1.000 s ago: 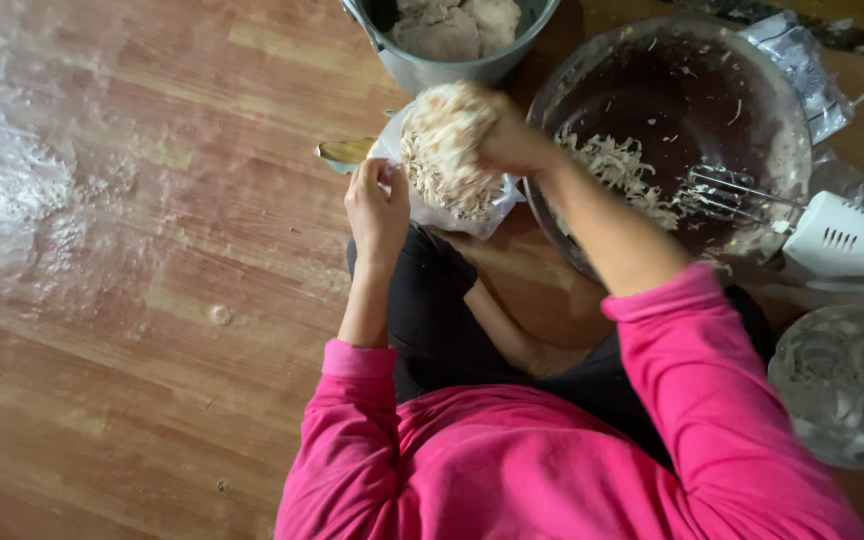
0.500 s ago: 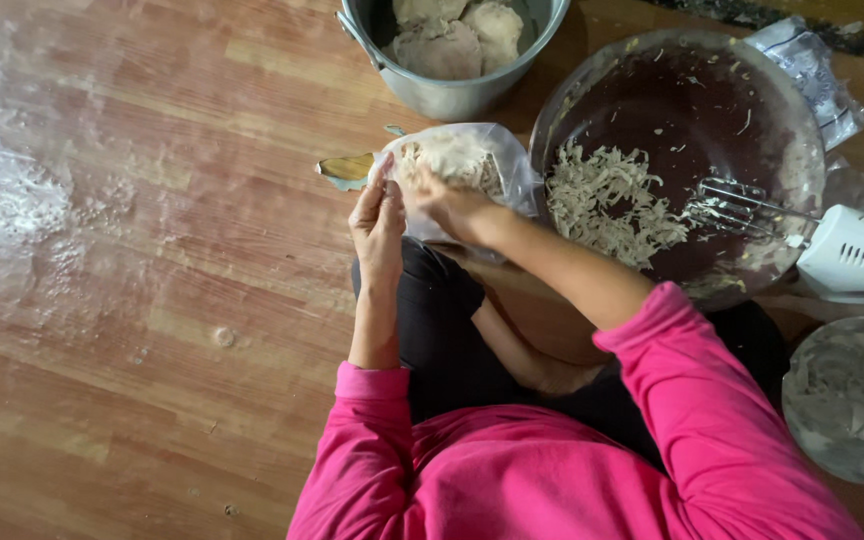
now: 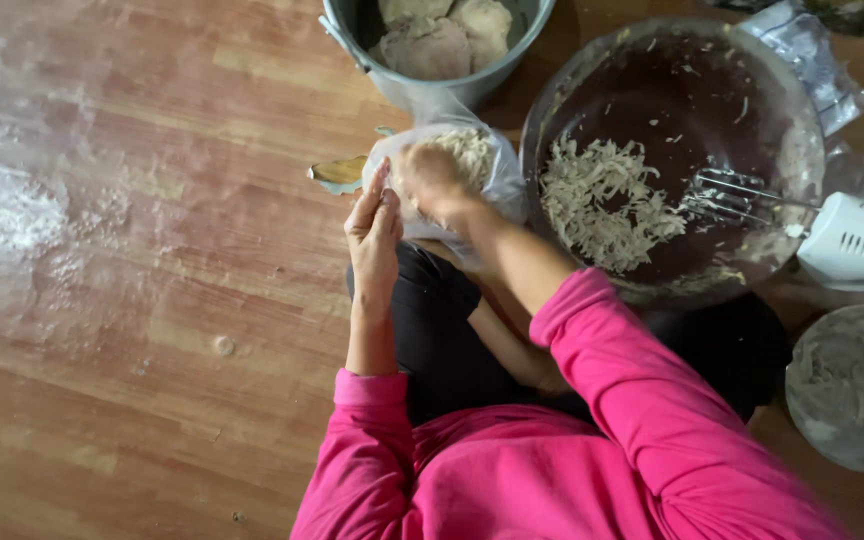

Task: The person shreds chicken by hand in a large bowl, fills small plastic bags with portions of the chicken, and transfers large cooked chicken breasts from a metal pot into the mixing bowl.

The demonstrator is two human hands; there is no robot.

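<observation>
A worn wooden floor (image 3: 132, 300), dusted with pale flour at its left edge, fills the scene. A large glass bowl (image 3: 802, 150) is taken as the landmark; shredded pale food (image 3: 607, 200) is seen lying in its bottom. Just left of the bowl, a clear plastic bag (image 3: 502, 180) partly filled with the same shreds is held up over the floor. The left hand (image 3: 374, 225) is pressed flat, fingers straight, against the bag's left side. The right hand (image 3: 430, 178) is pushed into or against the bag's mouth; it is blurred, so whether it is clenched on shreds or on the plastic cannot be told. Above and left of the bowl, a grey metal pot (image 3: 442, 85) with pale lumps inside is seen. A white electric hand mixer (image 3: 852, 240) is laid on the bowl's right rim, its beaters (image 3: 727, 195) resting inside. Below and right of the bowl, a smaller glass bowl (image 3: 852, 390) with grey smears is set. Pink sleeves (image 3: 632, 390) are worn on both arms.
</observation>
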